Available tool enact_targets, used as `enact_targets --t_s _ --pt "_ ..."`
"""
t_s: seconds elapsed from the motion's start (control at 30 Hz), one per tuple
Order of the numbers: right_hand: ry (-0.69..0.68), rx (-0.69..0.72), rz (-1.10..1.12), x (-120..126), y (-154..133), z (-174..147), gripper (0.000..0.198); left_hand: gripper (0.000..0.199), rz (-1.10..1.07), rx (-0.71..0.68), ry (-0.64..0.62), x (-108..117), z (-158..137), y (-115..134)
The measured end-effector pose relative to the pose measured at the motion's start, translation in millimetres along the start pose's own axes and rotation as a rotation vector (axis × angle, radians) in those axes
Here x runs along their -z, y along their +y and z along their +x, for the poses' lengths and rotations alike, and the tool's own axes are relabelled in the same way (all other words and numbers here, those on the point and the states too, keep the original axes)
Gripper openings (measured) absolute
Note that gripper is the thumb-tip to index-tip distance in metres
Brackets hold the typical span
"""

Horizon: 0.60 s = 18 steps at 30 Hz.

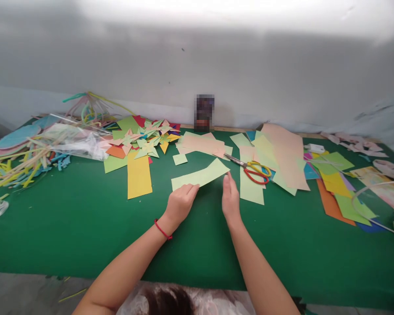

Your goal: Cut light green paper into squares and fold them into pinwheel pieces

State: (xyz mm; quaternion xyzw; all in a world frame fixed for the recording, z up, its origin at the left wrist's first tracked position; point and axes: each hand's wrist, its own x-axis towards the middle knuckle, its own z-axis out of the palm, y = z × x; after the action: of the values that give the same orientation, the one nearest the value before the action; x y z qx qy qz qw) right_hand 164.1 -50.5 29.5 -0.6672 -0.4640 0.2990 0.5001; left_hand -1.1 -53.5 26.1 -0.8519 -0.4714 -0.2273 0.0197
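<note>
My left hand [181, 202], with a red cord bracelet on the wrist, is closed on the lower edge of a pale green paper strip [197, 175]. The strip slants up to the right, with a bend near that end. At its right corner is my right hand [230, 199], seen edge-on with fingers stretched out; the fingertips meet or nearly meet the corner. To the right, scissors [249, 168] with red and yellow handles lie on more paper. Just beyond the strip are a small pale green square [180, 159] and peach paper sheets [202, 143].
A yellow paper strip [139, 177] lies left, below a pile of folded paper pieces [151, 135]. Colourful thin strips [29, 162] and a clear plastic bag [79, 140] fill the far left. Peach sheets [285, 153], coloured paper [341, 183] and a white cable [356, 192] lie right.
</note>
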Motion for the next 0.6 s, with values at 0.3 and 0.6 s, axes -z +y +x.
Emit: enact_targets --t_s 0.3,0.6 --pt "-0.253 -0.441 0.505 -26.6 -8.6 3.0 0.041 0.03 -0.076 -0.154 0.099 -10.5 15.0 14.4" --pt "-0.206 -0.385 0.625 -18.1 8.7 19.5 0.042 0.024 -0.221 0.047 0.05 -9.0 9.7 -14.2"
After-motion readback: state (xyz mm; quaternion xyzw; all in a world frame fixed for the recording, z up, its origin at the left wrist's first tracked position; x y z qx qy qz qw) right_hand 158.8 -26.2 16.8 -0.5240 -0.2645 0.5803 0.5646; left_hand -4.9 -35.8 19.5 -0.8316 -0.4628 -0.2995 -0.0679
